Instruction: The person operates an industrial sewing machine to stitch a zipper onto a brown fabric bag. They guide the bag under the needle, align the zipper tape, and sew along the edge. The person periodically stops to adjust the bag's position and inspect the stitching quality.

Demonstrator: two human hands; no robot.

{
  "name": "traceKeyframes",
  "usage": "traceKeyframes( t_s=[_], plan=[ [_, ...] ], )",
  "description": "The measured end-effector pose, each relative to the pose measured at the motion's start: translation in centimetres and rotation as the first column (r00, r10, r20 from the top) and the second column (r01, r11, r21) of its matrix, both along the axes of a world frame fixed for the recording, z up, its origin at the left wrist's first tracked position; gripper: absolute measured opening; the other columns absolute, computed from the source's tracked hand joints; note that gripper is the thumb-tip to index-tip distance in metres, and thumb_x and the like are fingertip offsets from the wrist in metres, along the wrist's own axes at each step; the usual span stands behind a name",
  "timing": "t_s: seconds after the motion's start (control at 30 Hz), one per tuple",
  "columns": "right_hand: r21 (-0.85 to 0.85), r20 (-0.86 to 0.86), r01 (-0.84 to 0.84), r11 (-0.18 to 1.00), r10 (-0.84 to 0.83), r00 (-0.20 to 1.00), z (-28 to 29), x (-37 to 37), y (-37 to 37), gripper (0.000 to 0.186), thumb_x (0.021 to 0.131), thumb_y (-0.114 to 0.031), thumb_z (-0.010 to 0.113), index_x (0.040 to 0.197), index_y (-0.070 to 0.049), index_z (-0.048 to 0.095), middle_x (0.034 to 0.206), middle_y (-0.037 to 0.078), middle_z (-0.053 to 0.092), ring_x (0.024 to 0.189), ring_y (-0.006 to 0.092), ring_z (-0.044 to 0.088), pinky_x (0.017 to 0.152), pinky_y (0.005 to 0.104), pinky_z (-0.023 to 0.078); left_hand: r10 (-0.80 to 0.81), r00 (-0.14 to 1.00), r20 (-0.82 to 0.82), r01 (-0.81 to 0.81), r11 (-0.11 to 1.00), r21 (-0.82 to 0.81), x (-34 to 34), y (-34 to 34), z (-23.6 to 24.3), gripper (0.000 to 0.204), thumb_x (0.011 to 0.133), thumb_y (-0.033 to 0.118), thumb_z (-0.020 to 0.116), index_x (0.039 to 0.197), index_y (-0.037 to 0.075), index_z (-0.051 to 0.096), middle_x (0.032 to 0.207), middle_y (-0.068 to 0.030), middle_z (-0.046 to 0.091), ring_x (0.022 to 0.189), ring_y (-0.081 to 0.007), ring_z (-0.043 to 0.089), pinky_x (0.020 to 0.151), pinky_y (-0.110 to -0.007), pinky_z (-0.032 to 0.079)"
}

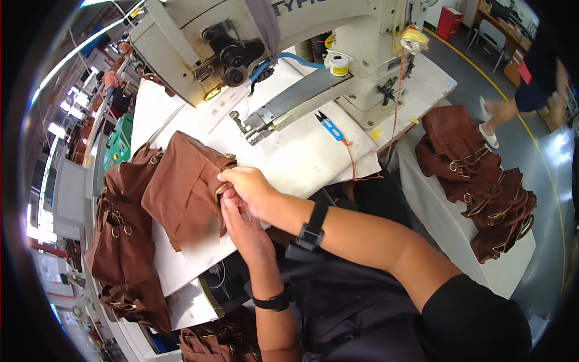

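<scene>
A brown bag lies tilted on the white work table, left of my body. My right hand pinches the bag's right edge, thumb on top, by a small brown strap or tab. Just below it, my left hand has its fingers raised against the same edge, close to the right fingertips. Exactly what lies between the fingers is hidden. Metal fittings show at the bag's upper right corner. Blue thread snips rest on the table beyond my hands, points upward.
A large sewing machine stands across the far side of the table. Brown bags are heaped at the left, more bags at the right, and others below. A person is on the floor at far right.
</scene>
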State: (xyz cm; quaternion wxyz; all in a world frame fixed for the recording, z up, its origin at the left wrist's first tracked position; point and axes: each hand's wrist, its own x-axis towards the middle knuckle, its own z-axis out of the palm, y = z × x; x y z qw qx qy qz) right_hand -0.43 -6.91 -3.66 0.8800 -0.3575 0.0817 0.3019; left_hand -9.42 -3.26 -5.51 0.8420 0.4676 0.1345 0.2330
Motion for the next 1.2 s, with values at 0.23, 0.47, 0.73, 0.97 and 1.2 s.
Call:
traceKeyframes(
  t_s=[0.23,0.47,0.73,0.97,1.2],
  plan=[
    [0.038,0.236,-0.051,0.998,0.04,0.971,2.5,-6.1,-1.4,0.018,0.097,-0.02,0.072,0.086,-0.005,0.066,0.075,0.002,0.067,0.059,0.0079,0.06,0.05,0.0234,0.048,-0.13,0.991,-0.015,0.128,0.988,-0.087,-0.3,5.0,3.5,0.057,0.107,0.06,0.045,0.091,0.008,0.062,0.071,-0.0011,0.059,0.054,-0.01,0.053,0.048,-0.023,0.042],
    [0.166,0.034,0.024,0.986,-0.03,0.999,0.3,-6.3,-2.0,0.02,0.099,-0.027,0.07,0.101,-0.007,0.068,0.083,0.001,0.066,0.068,0.0084,0.062,0.058,0.0241,0.051,0.006,0.941,-0.338,0.069,0.975,0.21,0.1,5.7,3.6,0.056,0.109,0.051,0.049,0.124,-0.001,0.065,0.106,-0.0123,0.073,0.09,-0.0206,0.07,0.078,-0.032,0.056],
    [0.089,0.195,0.243,0.966,-0.256,0.947,-0.1,-8.1,-2.5,0.022,0.101,-0.023,0.07,0.102,-0.001,0.075,0.09,0.001,0.07,0.085,0.0068,0.064,0.073,0.0235,0.052,-0.072,0.997,0.019,0.073,0.994,-0.084,1.4,4.6,1.9,0.058,0.109,0.051,0.047,0.128,-0.002,0.063,0.109,-0.0134,0.074,0.093,-0.0225,0.071,0.079,-0.033,0.057],
    [-0.073,0.602,0.403,0.912,-0.282,0.747,-1.5,-9.3,-2.6,0.026,0.108,-0.018,0.059,0.113,0.005,0.07,0.1,0.003,0.071,0.093,0.0082,0.066,0.081,0.0249,0.054,-0.136,0.979,-0.15,0.128,0.99,-0.059,2.5,4.4,2.4,0.064,0.107,0.055,0.05,0.125,-0.004,0.063,0.105,-0.0168,0.074,0.092,-0.024,0.072,0.074,-0.03,0.057],
    [0.071,0.323,0.267,0.961,-0.275,0.905,-1.6,-8.1,-2.2,0.028,0.11,-0.022,0.054,0.117,0.003,0.066,0.097,0.003,0.068,0.083,0.0069,0.066,0.069,0.022,0.052,-0.177,0.956,-0.232,0.166,0.984,-0.067,2.3,4.7,2.5,0.064,0.104,0.062,0.05,0.117,0.001,0.066,0.097,-0.0108,0.075,0.073,-0.018,0.072,0.051,-0.027,0.053]
  ],
)
